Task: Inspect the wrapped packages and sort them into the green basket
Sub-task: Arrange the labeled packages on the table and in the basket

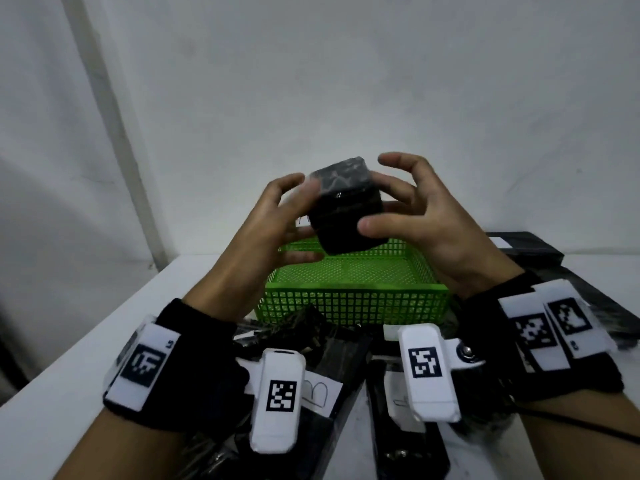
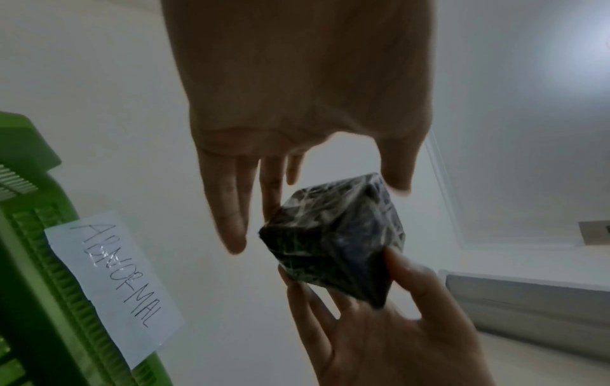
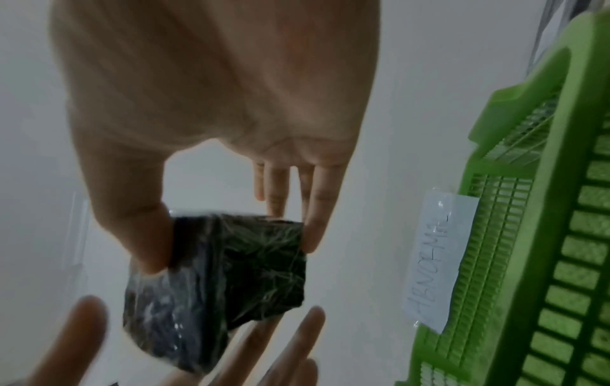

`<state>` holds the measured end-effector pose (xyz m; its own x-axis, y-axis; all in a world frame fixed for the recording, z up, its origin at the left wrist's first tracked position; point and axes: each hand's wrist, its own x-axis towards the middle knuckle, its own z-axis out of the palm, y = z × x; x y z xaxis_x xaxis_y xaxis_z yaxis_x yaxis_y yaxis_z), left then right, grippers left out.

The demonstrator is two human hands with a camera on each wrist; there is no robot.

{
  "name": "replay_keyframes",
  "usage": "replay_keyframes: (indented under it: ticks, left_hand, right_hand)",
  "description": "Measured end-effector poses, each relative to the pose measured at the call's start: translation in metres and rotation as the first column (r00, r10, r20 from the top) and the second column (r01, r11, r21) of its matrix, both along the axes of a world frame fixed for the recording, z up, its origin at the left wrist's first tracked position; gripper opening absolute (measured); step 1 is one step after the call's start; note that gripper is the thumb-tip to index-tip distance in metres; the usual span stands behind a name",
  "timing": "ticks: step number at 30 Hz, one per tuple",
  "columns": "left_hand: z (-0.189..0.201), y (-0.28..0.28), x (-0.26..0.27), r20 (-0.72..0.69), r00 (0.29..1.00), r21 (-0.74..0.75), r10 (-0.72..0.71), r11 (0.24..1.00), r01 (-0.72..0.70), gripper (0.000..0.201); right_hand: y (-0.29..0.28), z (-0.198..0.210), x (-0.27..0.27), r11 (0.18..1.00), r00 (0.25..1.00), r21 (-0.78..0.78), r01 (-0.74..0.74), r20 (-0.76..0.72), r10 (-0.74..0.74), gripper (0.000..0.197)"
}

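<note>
At the near edge of the white table (image 1: 86, 341) lie several flat black wrapped packages (image 1: 332, 362), one with a white paper label (image 1: 320, 394); both wrists wear black bands with white marker blocks. Past them, toward the middle of the table, stands the green basket (image 1: 353, 299), its mesh floor bare where it shows. A white paper note (image 2: 112, 284) reading "ABNORMAL" hangs on its far wall. More black packages (image 1: 530, 247) lie toward the table's far right corner. Above the basket's far side, a black cube-shaped package (image 1: 346, 206) in shiny clear wrap is held in the air between both hands. The right hand (image 1: 426, 220) pinches it, thumb on the near face, fingers on the far side. The left hand (image 1: 277, 216) is spread, its fingertips touching the cube's left side.
</note>
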<state>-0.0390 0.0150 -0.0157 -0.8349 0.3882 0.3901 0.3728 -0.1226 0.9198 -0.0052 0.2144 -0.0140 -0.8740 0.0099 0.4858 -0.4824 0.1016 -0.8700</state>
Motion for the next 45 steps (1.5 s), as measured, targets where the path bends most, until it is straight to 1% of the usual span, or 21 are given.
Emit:
replay_keyframes:
  ticks: [2, 3, 4, 6, 8, 11, 14, 16, 19, 22, 24, 26, 30, 32, 35, 37, 39, 41, 42, 44, 45]
  left_hand:
    - [0.002, 0.000, 0.000, 0.054, 0.998, 0.018, -0.026, 1.000, 0.025, 0.057]
    - [0.002, 0.000, -0.001, 0.056, 0.998, 0.040, -0.025, 0.999, 0.023, 0.050]
    - [0.001, 0.000, -0.001, 0.045, 0.999, 0.061, -0.017, 0.998, 0.015, 0.046]
    - [-0.002, 0.001, -0.003, -0.007, 1.000, 0.083, -0.002, 0.997, 0.002, 0.046]
    - [-0.004, 0.001, -0.004, -0.068, 0.998, 0.087, 0.007, 0.996, -0.001, 0.049]
    - [-0.004, 0.001, -0.003, -0.138, 0.990, 0.049, -0.004, 0.999, 0.011, 0.054]
    - [-0.003, 0.001, 0.000, -0.182, 0.982, 0.006, -0.058, 0.998, 0.060, 0.054]
    - [-0.004, 0.002, 0.002, -0.213, 0.974, -0.020, -0.073, 0.997, 0.070, 0.057]
    - [-0.003, 0.002, 0.001, -0.240, 0.968, -0.016, -0.066, 0.998, 0.065, 0.060]
    - [-0.003, 0.000, 0.001, -0.246, 0.967, -0.016, -0.071, 0.998, 0.069, 0.061]
    - [-0.003, 0.001, 0.001, -0.256, 0.966, -0.022, -0.048, 0.999, 0.044, 0.060]
    - [-0.004, 0.003, 0.000, -0.247, 0.969, -0.022, -0.015, 1.000, 0.010, 0.057]
    - [0.005, -0.001, 0.002, -0.065, 0.997, 0.014, 0.040, 0.999, -0.039, 0.057]
    - [0.007, -0.003, 0.001, -0.022, 0.998, 0.022, 0.058, 0.998, -0.058, 0.046]
    - [0.005, -0.002, -0.001, -0.019, 0.998, 0.051, 0.060, 0.997, -0.059, 0.033]
    - [0.004, -0.001, -0.001, -0.039, 0.997, 0.074, 0.059, 0.996, -0.056, 0.037]
    - [0.003, -0.002, -0.003, -0.087, 0.994, 0.078, 0.068, 0.995, -0.061, 0.046]
    - [0.002, -0.003, -0.003, -0.141, 0.988, 0.058, 0.070, 0.996, -0.063, 0.042]
    - [0.001, -0.003, -0.002, -0.159, 0.985, 0.038, 0.060, 0.998, -0.055, 0.040]
    - [0.002, -0.002, -0.001, -0.175, 0.984, 0.021, 0.024, 1.000, -0.020, 0.031]
    - [0.002, -0.001, 0.001, -0.172, 0.985, 0.039, 0.001, 0.999, 0.006, 0.025]
  right_hand:
    - [0.001, -0.002, 0.000, 0.995, 0.999, 0.088, -0.037, -0.016, 0.038, 0.099]
    - [0.000, -0.003, 0.000, 0.991, 0.998, 0.123, -0.060, -0.011, 0.061, 0.102]
    - [-0.002, -0.003, 0.000, 0.986, 0.996, 0.142, -0.084, -0.008, 0.086, 0.100]
    - [-0.005, -0.003, 0.001, 0.985, 0.994, 0.129, -0.110, -0.005, 0.112, 0.083]
    - [-0.008, -0.001, 0.000, 0.993, 0.998, 0.094, -0.069, 0.020, 0.068, 0.065]
    - [-0.005, -0.001, -0.003, 0.997, 0.996, 0.081, -0.010, 0.089, 0.003, 0.055]
    - [-0.003, -0.002, -0.004, 0.996, 0.994, 0.073, 0.049, 0.090, -0.055, 0.040]
    - [-0.004, -0.003, -0.004, 0.994, 0.995, 0.077, 0.081, 0.055, -0.086, 0.037]
    - [-0.006, -0.003, -0.002, 0.989, 0.995, 0.113, 0.092, 0.011, -0.094, 0.041]
    - [-0.005, -0.003, 0.000, 0.983, 0.993, 0.140, 0.121, -0.007, -0.122, 0.033]
    - [-0.006, -0.003, 0.000, 0.973, 0.983, 0.139, 0.183, -0.052, -0.177, 0.036]
    - [-0.009, -0.004, -0.001, 0.963, 0.970, 0.129, 0.236, -0.098, -0.224, 0.045]
    - [-0.012, -0.008, -0.004, 0.956, 0.974, 0.195, 0.218, -0.110, -0.199, 0.073]
    - [-0.013, -0.011, -0.006, 0.960, 0.982, 0.212, 0.183, -0.087, -0.168, 0.080]
    - [-0.014, -0.010, -0.006, 0.968, 0.986, 0.205, 0.146, -0.113, -0.124, 0.070]
    - [-0.013, -0.005, -0.004, 0.978, 0.989, 0.175, 0.111, -0.112, -0.092, 0.059]
    - [-0.013, 0.002, 0.002, 0.987, 0.998, 0.144, 0.066, 0.007, -0.068, 0.053]
    - [-0.010, 0.006, 0.006, 0.988, 0.985, 0.150, 0.020, 0.167, -0.046, 0.057]
    - [-0.008, 0.006, 0.007, 0.988, 0.977, 0.156, 0.020, 0.205, -0.053, 0.060]
    - [-0.008, 0.005, 0.006, 0.991, 0.976, 0.120, 0.056, 0.201, -0.079, 0.067]
    - [-0.009, 0.005, 0.006, 0.993, 0.980, 0.077, 0.089, 0.172, -0.102, 0.066]
